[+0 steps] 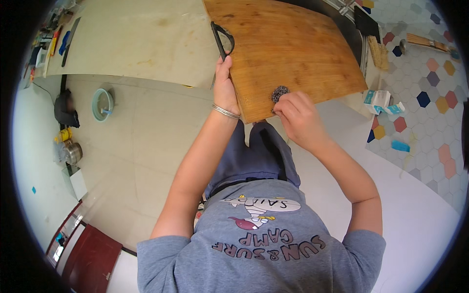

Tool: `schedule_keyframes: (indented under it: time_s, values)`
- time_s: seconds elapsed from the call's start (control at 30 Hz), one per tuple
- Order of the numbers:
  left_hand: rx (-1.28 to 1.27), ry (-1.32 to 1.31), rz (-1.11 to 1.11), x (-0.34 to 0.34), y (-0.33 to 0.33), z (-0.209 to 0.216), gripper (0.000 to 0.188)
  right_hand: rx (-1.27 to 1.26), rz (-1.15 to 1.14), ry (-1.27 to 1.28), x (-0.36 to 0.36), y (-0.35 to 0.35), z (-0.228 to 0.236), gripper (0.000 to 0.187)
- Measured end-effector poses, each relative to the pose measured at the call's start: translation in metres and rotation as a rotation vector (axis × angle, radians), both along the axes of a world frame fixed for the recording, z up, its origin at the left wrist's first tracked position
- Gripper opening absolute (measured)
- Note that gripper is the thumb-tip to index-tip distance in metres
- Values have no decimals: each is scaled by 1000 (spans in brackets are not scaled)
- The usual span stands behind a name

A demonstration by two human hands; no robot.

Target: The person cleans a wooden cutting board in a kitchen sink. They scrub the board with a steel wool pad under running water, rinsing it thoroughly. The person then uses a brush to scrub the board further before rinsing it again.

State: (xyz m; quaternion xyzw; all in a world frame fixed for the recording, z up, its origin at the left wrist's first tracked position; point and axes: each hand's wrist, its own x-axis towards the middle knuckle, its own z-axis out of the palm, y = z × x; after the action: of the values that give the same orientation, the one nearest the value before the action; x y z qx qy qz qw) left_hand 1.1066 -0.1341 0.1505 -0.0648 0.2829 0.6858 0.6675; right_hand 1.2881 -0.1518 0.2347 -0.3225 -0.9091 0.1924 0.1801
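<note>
A large wooden cutting board [293, 49] with a black handle [222, 40] on its left edge lies tilted before me. My left hand [225, 85], with bangles at the wrist, grips the board's left edge just below the handle; its fingers are partly hidden behind the wood. Near the board's lower edge, my right hand [298, 115] pinches a dark grey metal scouring pad [280, 93] against the surface. Part of the pad is covered by my fingers.
A pale countertop [137, 39] extends left, with knives and other items at its far end. On the floor stands a light green basin [102, 104]. Hexagon tiles cover the right wall, near a blue-and-white carton [377, 101]. A metal pot [73, 153] stands far left.
</note>
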Motion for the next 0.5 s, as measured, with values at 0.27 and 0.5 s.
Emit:
schedule_keyframes:
  time_s: [0.27,0.5]
  values:
    - [23,16,-27,-2,-2,-5,24,147,88,62,-21,-4,-2,11]
    - [29,26,-57,-3,-1,-5,25,151,138,26,-57,-11,1,9]
